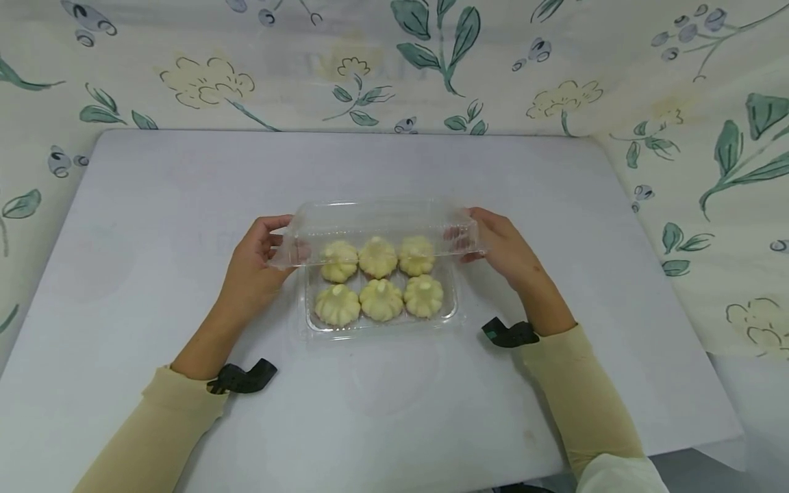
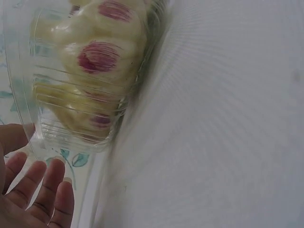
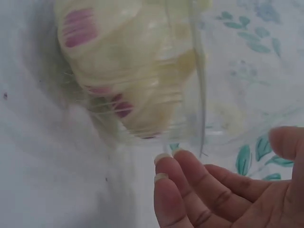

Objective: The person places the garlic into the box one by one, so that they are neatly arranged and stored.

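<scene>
Near edge: cream sleeves, black wrist straps. Mid-table: clear tray [image 1: 320,322] with six pale buns [image 1: 379,279]. Left hand [image 1: 259,263] and right hand [image 1: 502,243] each pinch one end of half-raised clear lid [image 1: 376,222]. Beyond: floral cloth [image 1: 555,61].

Looks like a makeshift recording corner rather than a real kitchen: a plain white tabletop [image 1: 154,205] with floral cloth [image 1: 709,137] (green leaves, pale flowers) hung along its far and right edges.
</scene>
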A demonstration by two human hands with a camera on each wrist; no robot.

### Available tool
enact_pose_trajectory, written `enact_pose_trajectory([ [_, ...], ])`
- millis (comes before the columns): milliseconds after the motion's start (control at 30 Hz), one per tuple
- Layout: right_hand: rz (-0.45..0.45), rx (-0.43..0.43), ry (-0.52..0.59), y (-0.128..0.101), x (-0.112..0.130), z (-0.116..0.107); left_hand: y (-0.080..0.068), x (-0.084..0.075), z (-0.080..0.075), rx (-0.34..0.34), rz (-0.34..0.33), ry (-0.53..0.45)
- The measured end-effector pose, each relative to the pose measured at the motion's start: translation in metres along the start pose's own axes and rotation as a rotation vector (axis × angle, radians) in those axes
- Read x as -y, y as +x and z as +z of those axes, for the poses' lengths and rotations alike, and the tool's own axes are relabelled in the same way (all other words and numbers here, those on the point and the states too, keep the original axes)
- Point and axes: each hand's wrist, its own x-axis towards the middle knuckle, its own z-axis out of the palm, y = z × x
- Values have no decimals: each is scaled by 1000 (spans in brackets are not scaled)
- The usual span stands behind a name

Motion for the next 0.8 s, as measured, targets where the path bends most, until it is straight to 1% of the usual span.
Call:
enact_pose_trajectory([
  [100,24,-6,-62,-2,0,-3,0,5,0,-2,5,-10],
  [167,32,1,-92,-3,0,-4,-1,4,1,-5,25,-14],
  [200,31,8,-97,-4,0,-5,-2,1,1,-4,32,-23],
  [333,15,53,-57,-3,-2,-4,-7,-12,-1,-7,48,-21],
  [400,5,71,-40,-2,-3,-3,-9,-14,-3,-11,44,-14],
  [533,-6,81,-51,0,-6,-1,-7,-2,-5,-5,38,-16],
  [633,2,78,-78,1,-7,-1,-6,5,-7,20,39,-38],
  [733,9,75,-98,2,-9,0,-8,6,-8,61,55,-74],
  [800,11,75,-107,1,-10,0,-10,5,-10,92,58,-116],
])
